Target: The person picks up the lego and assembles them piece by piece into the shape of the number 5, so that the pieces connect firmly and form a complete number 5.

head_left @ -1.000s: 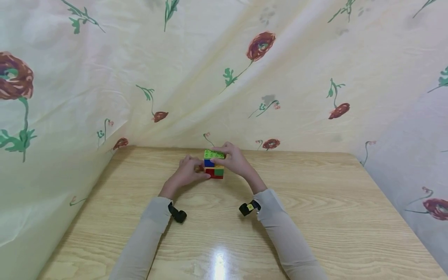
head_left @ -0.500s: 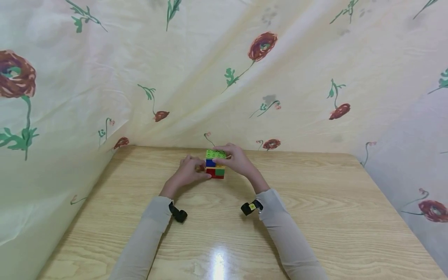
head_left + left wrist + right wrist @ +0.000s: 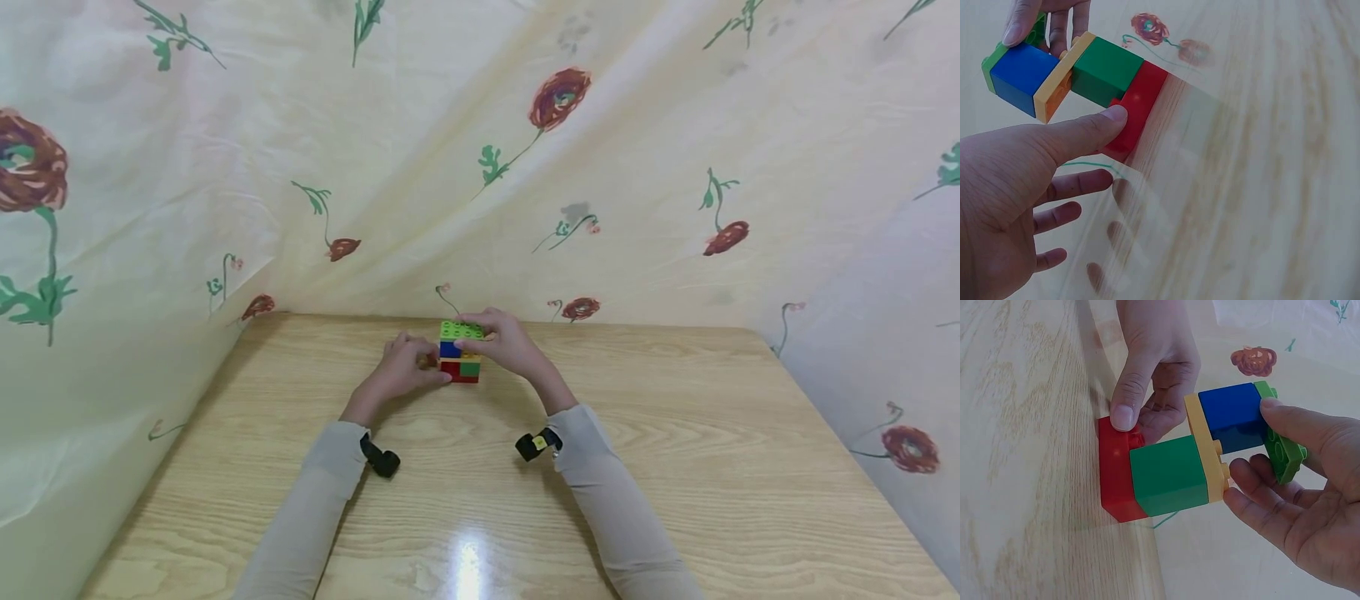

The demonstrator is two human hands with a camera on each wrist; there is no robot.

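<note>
A stack of toy building blocks stands near the table's back edge. A red brick forms the base, with a dark green brick on one part of it. Over that lies a flat yellow-orange plate, then a blue brick and a light green plate with studs on top. My left hand holds the red brick, thumb on its front and fingers behind, partly hidden. Up at the top, my right hand pinches the light green plate, its thumb also against the blue brick's edge.
The wooden table spreads out on both sides of the stack. A flowered cloth hangs close behind it and along the sides. Each wrist carries a small black camera, the left camera and the right camera.
My right hand has shifted very slightly to the right at the top of the stack. Both hands otherwise keep their grip, and the left hand stays at the base.
</note>
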